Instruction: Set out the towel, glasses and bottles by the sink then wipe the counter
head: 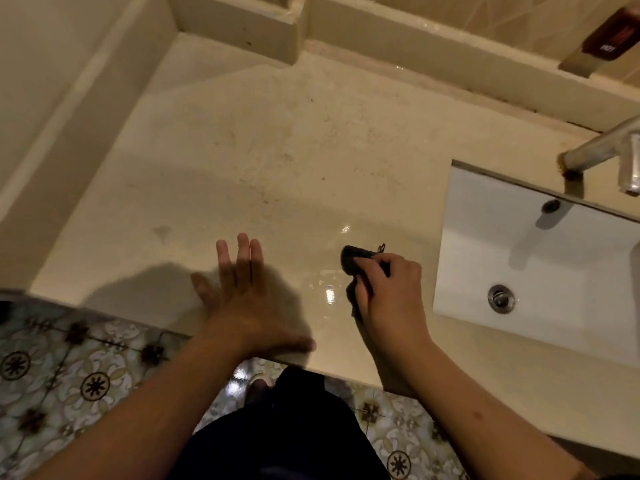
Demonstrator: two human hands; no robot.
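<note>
Right hand (388, 292) closed around a dark bunched cloth (353, 259), pressed to the wet, glossy patch of the beige counter (277, 150) just left of the white sink (540, 271). Left hand (239, 289) open, fingers spread, palm down at the counter's front edge. Metal tap (602, 150) overhangs the basin.

The only lettering is on a dark red label (611, 38) on the wall ledge, far up and right of the right hand (391, 292) gripping a dark cloth (353, 259). It shows small white characters, upside down and too blurred to read.
</note>
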